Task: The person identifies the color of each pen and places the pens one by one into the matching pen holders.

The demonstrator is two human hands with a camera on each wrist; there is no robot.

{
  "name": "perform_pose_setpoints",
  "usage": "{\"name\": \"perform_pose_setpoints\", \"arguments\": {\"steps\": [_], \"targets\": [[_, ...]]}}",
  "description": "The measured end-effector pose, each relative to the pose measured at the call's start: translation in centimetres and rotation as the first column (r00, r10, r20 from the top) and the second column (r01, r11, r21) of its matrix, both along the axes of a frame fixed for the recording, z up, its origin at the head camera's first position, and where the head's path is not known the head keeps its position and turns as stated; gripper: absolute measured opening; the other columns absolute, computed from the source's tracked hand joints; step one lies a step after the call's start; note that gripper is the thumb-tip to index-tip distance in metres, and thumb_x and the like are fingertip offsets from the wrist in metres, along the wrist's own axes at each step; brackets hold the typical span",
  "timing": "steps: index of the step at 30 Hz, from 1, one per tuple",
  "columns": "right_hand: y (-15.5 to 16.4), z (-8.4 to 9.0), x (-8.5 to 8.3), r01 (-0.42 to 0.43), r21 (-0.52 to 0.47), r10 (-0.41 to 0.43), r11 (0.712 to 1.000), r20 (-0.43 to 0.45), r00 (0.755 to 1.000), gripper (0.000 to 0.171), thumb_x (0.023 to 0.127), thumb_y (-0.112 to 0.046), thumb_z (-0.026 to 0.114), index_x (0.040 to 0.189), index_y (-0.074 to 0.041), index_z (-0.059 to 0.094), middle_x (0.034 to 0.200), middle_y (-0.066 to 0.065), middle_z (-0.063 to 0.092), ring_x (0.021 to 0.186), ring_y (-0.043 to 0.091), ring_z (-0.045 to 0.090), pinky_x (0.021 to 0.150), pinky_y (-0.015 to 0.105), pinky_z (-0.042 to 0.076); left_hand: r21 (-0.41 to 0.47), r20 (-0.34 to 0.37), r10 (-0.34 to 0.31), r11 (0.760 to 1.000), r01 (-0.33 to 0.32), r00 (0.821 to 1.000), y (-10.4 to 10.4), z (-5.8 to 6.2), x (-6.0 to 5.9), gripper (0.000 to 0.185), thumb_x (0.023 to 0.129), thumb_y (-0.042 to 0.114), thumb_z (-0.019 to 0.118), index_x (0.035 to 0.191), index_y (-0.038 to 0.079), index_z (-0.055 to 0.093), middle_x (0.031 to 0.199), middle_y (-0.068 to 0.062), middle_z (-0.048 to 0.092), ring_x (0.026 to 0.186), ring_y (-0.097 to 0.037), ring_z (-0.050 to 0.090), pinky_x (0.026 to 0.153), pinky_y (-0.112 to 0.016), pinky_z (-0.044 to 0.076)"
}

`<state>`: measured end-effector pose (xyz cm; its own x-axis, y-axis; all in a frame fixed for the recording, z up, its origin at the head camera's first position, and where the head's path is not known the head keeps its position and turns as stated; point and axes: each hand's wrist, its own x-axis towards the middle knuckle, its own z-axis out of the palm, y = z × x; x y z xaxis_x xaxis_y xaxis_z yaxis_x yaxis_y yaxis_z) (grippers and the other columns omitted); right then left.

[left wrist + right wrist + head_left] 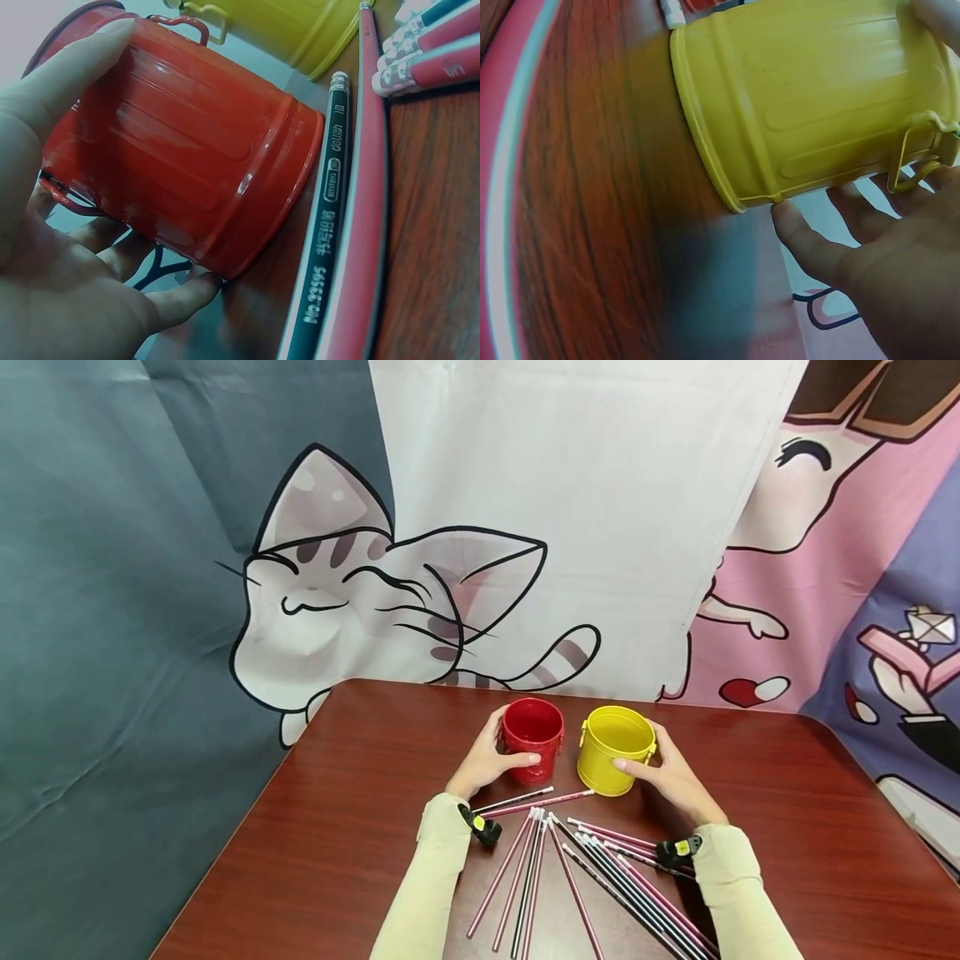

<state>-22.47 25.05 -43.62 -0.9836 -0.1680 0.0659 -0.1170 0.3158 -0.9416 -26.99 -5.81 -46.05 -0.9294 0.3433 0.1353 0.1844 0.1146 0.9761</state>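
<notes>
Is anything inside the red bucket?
From the head view, the red bucket looks empty: only its red inner wall shows. Its floor is hidden by the near rim. The left hand grips its side; pencils lie on the table.

Two tins upright side by side toward the far edge of the table [750,827], left tin [532,739] within the left hand [487,764], right tin [615,762] within the right hand [675,777], pencils [577,868] fanned flat before them toward the near edge.

A ribbed red tin bucket [532,737] stands upright, open-topped, at the table's middle; a matching yellow bucket [615,750] stands just right of it, apart
</notes>
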Motion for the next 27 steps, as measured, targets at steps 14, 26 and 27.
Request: {"name": "perform_pose_setpoints", "arguments": {"steps": [14, 26, 27], "targets": [[0.7, -1.9, -0.4, 0.004, 0.012, -0.003, 1.000, -0.023, 1.000, 0.081, 0.081, -0.026, 0.070, 0.144, -0.024, 0.019, 0.139, 0.005, 0.034, 0.122, 0.026, 0.034, 0.104, 0.060, 0.020, -0.018, -0.018, 0.010, 1.000, -0.010, 1.000, 0.1, 0.0, 0.1, 0.085, 0.071, 0.029, 0.078, 0.139, 0.032, 0.027, 0.135, 0.011, 0.040, 0.126, -0.013, 0.033, 0.100, -0.041, 0.038], [0.7, -2.6, -0.3, 0.002, -0.062, -0.003, 0.998, -0.021, 1.000, 0.075, 0.085, -0.022, 0.066, 0.144, -0.022, 0.022, 0.138, 0.008, 0.037, 0.117, 0.023, 0.040, 0.102, 0.051, 0.027, -0.028, -0.009, 0.012, 1.000, -0.012, 1.000, -0.1, 0.0, 0.2, 0.085, 0.070, 0.031, 0.079, 0.138, 0.036, 0.028, 0.133, 0.015, 0.041, 0.125, -0.010, 0.034, 0.100, -0.039, 0.038], [0.7, -2.7, -0.2, -0.001, -0.066, -0.001, 0.998, -0.020, 1.000, 0.075, 0.085, -0.021, 0.066, 0.145, -0.020, 0.021, 0.139, 0.009, 0.036, 0.117, 0.023, 0.040, 0.101, 0.051, 0.028, -0.025, -0.005, 0.004, 1.000, -0.004, 1.000, -0.1, 0.3, 0.4, 0.085, 0.071, 0.029, 0.079, 0.138, 0.034, 0.027, 0.134, 0.013, 0.040, 0.126, -0.011, 0.034, 0.100, -0.039, 0.038]]}}
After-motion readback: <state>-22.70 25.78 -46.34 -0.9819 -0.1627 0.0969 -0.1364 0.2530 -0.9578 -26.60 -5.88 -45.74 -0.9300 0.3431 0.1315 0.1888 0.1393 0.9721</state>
